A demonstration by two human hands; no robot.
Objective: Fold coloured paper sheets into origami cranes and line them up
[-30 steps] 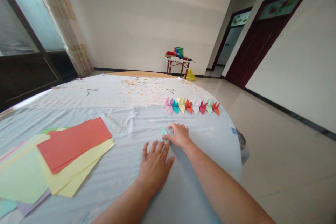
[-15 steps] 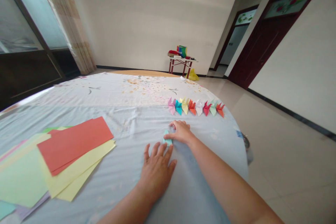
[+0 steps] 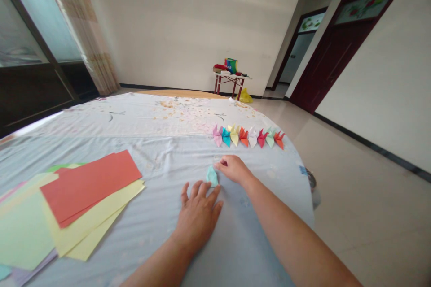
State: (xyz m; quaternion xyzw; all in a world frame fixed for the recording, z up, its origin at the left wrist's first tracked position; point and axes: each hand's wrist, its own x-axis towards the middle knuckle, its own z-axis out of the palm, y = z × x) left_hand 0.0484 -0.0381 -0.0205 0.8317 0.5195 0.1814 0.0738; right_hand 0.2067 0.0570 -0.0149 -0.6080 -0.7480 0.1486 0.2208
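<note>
A small piece of folded light-blue paper [image 3: 212, 176] lies on the cloth in front of me. My left hand [image 3: 199, 208] rests palm down with its fingers spread, the fingertips at the paper's near edge. At the paper's upper right side is my right hand [image 3: 235, 170], its thumb and fingers pinched together at the edge. The fingertips partly hide what they grip there. Beyond both hands stands a row of several folded paper cranes [image 3: 243, 136] in pink, blue, yellow, orange, white, red and pale green.
Loose coloured paper sheets [image 3: 96, 184] overlap at the left, red on top of yellow and green. A pale floral tablecloth [image 3: 158, 233] covers the round table. Against the far wall stands a small side table [image 3: 232, 76] with items on it, beside a yellow bag [image 3: 245, 96].
My right fingers have drawn together and moved off the paper's top to its right side, so more of it shows. My left hand stays nearly in place. The view has shifted slightly.
</note>
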